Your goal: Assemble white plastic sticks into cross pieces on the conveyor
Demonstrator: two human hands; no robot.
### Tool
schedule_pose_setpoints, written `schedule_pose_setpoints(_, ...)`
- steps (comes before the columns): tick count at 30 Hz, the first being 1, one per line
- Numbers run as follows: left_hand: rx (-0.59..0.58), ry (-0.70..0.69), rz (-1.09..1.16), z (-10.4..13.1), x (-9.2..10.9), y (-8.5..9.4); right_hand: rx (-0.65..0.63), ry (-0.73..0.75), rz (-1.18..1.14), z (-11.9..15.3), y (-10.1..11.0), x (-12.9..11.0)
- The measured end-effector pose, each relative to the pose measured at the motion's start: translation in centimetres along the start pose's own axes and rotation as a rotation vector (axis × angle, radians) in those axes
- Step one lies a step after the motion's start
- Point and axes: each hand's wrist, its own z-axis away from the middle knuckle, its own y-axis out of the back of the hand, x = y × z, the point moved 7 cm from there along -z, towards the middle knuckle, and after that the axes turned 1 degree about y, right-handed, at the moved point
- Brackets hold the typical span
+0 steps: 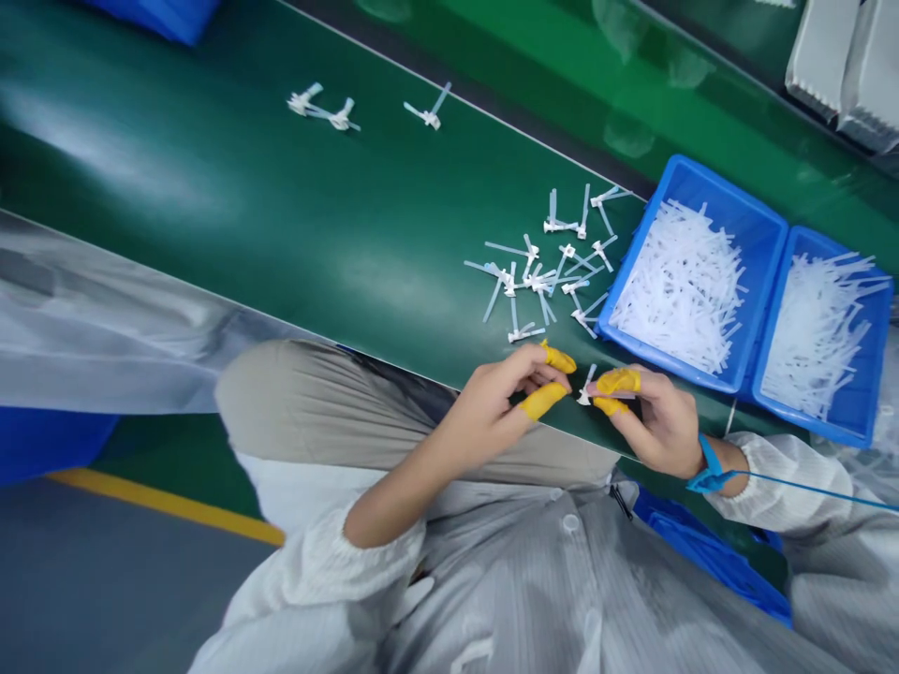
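Pinched in the yellow-covered fingertips of my right hand is a small white plastic fitting with clear tubes; one tube points up and another runs back under the fingers. Just left of it is my left hand, its yellow-covered thumb and forefinger apart with nothing visible between them. Beyond both hands, several similar white fittings with tube pieces lie loosely spread on the green work surface.
To the right, a blue bin holds many short clear tubes, and a second blue bin adjoins it with more. Several fittings lie farther off. A blue wrist strap trails a cord from my right wrist.
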Motion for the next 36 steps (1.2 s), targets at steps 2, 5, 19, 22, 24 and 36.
schedule_pose_setpoints(2, -0.022, 0.096, 0.17, 0.2, -0.5, -0.7, -0.014, 0.014, -0.041, 0.3, -0.1, 0.1)
schedule_pose_setpoints(5, -0.035, 0.198, 0.315, 0.3, -1.2, -1.6, -0.01, 0.008, -0.021, 0.4, -0.2, 0.2)
schedule_pose_setpoints(19, 0.077, 0.206, 0.527, -0.1, -1.7, -1.5, 0.007, 0.053, -0.094, -0.8, -0.3, -0.1)
schedule_pose_setpoints(22, 0.075, 0.174, 0.589, -0.1, -1.7, -1.6, -0.029, 0.037, -0.108, -0.8, -0.6, 0.0)
schedule_pose_setpoints(24, 0.085, 0.15, 0.595, 0.0, -1.6, -1.7, -0.038, 0.015, -0.103, -0.8, -0.6, 0.2)
schedule_pose_setpoints(36, 0.062, 0.16, 0.431, 0.3, -1.5, -1.3, -0.133, -0.152, -0.194, -0.6, -1.4, 1.4)
